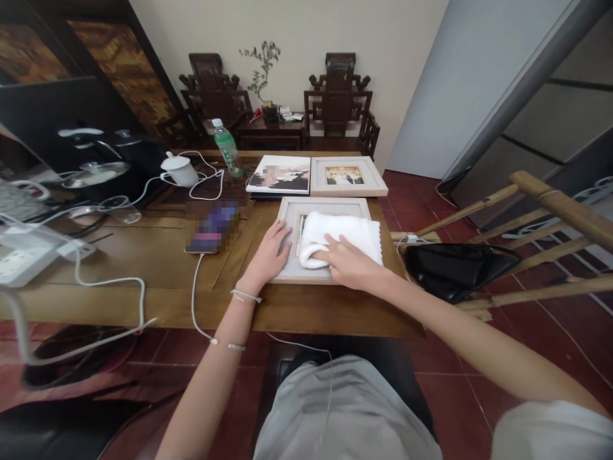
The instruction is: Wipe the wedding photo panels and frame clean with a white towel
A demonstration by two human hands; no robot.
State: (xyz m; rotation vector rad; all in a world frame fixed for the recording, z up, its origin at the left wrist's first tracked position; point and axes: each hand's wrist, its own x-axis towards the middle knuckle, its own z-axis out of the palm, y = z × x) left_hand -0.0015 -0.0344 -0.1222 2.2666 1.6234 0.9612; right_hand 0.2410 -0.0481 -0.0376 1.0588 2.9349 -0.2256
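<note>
A pale wooden picture frame (330, 200) lies flat near the table's front edge. Along its left side rests my left hand (272, 250), fingers stretched out and touching the border. A folded white cloth (352, 233) with a scalloped edge covers much of the frame's middle and right, hiding most of the picture. My right hand (345, 259) is on the cloth, pressing it against the frame, with the thumb side tucked at a fold. Behind these lie a second framed picture (378, 186) and a stacked photo album (282, 167).
A phone (213, 229) on a white cable lies left of my arm. Further back are a green-labelled bottle (228, 150) and a white lidded cup (181, 171). A power strip (23, 259) sits far left. A bamboo chair (550, 204) holding a black bag (454, 268) stands right.
</note>
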